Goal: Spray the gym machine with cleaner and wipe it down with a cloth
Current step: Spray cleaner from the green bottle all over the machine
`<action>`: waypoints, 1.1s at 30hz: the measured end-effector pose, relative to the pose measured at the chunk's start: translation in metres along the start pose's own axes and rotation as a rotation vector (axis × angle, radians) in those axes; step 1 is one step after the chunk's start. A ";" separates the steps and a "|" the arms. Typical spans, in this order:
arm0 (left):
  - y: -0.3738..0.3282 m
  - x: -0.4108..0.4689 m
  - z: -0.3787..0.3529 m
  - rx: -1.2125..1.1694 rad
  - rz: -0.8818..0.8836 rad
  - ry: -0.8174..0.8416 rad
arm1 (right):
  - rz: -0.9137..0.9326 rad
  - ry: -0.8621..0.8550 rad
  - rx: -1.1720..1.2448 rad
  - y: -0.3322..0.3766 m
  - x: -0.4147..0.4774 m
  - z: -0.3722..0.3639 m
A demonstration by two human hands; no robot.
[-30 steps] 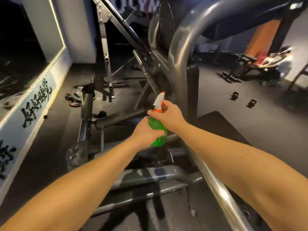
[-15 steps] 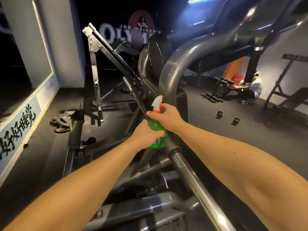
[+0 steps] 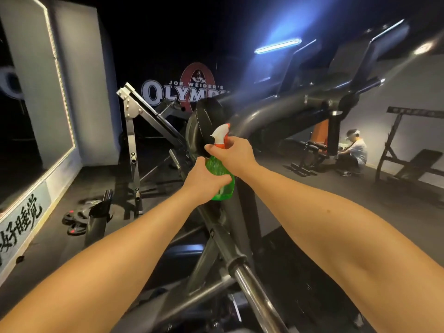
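Observation:
A green spray bottle [image 3: 225,186] with a white and orange trigger head is held up in front of me with both hands. My left hand [image 3: 204,181] wraps round the green body. My right hand [image 3: 234,155] grips the neck at the trigger, one finger stretched across its front. The nozzle points left and away, toward the black weight plate [image 3: 209,121] on the gym machine. The machine's thick grey curved tube [image 3: 269,111] rises behind the bottle, and its chrome bar [image 3: 254,299] runs down toward me. No cloth is in sight.
A mirror wall with painted characters [image 3: 21,224] runs along the left. Loose weight plates [image 3: 79,217] lie on the floor beside an upright post [image 3: 131,150]. A person [image 3: 355,150] crouches at the far right near a bench [image 3: 413,164].
My head has tilted up, so the far wall sign and the machine's upper arm came into sight. Both hands raised the bottle and kept the same hold on it.

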State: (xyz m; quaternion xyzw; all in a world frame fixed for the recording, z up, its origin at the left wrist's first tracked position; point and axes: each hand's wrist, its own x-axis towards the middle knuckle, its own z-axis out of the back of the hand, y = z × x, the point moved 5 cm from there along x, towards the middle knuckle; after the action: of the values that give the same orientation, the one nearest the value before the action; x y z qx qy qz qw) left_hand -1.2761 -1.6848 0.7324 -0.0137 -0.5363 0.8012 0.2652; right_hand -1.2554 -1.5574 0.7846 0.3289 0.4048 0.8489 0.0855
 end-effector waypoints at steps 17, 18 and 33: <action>-0.052 0.010 -0.050 0.017 -0.183 0.107 | -0.007 -0.266 0.075 -0.026 -0.011 0.079; -0.055 0.009 -0.051 0.014 -0.195 0.117 | -0.004 -0.289 0.090 -0.026 -0.014 0.081; -0.054 -0.006 -0.073 -0.089 -0.202 0.197 | -0.055 -0.176 0.104 -0.026 -0.036 0.095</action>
State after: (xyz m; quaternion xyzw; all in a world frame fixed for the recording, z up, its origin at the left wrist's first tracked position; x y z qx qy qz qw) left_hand -1.2265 -1.6102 0.7466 -0.0500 -0.5412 0.7407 0.3949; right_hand -1.1714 -1.4948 0.7911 0.3949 0.4480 0.7921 0.1266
